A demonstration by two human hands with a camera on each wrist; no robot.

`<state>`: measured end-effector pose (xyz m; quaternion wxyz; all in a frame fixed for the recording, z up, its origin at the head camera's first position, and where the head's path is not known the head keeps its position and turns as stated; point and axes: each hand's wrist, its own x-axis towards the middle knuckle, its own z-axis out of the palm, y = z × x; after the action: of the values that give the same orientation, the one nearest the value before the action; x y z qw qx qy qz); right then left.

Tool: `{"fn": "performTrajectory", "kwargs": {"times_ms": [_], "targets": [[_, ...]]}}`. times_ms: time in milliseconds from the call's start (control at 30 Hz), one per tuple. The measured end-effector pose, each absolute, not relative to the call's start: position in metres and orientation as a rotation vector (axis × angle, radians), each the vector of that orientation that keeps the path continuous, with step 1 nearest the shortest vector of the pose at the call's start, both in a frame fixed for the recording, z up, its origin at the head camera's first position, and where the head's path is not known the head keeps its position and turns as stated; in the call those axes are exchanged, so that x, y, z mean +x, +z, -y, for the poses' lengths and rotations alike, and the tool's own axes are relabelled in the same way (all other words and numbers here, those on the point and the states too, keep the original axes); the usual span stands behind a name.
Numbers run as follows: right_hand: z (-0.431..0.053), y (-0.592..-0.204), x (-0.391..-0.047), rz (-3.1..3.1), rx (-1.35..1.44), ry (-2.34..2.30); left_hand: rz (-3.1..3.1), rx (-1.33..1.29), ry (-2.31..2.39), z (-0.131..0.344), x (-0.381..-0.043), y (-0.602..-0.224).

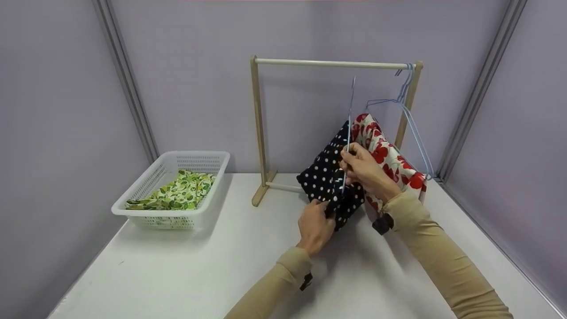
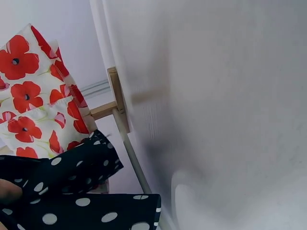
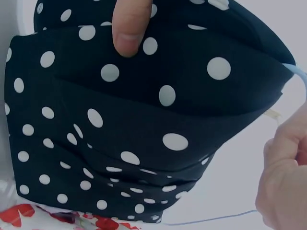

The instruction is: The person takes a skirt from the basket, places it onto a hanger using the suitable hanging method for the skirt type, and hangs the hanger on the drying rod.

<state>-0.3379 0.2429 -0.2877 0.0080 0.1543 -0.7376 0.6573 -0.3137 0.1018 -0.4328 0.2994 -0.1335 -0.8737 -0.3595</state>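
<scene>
A navy cloth with white polka dots [image 1: 325, 170] hangs folded over a light blue wire hanger [image 1: 351, 99], whose hook points up, apart from the rack's bar. My right hand [image 1: 365, 170] pinches the hanger's wire at the cloth's upper part. Lower down, my left hand [image 1: 316, 226] grips the cloth's near edge. In the right wrist view a thumb [image 3: 132, 28] lies on the dotted cloth [image 3: 57, 112], and blue wire enters its corner. The left wrist view catches only a bit of my left hand [image 2: 9, 191] beside the dotted folds [image 2: 96, 211].
Behind stands a rack with a white bar [image 1: 328, 63] and wooden posts. At its right end hang blue hangers [image 1: 414, 124] and a white cloth with red flowers [image 1: 385, 155]. A white basket [image 1: 170, 213] at left holds a green-patterned cloth [image 1: 184, 190].
</scene>
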Motion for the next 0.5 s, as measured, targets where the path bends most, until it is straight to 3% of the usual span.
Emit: {"fn": "performTrajectory", "kwargs": {"times_ms": [500], "targets": [[-0.249,-0.274,-0.328,2.267,0.473,2.000,2.221,-0.425,-0.660,-0.107,-0.315,-0.427]]}}
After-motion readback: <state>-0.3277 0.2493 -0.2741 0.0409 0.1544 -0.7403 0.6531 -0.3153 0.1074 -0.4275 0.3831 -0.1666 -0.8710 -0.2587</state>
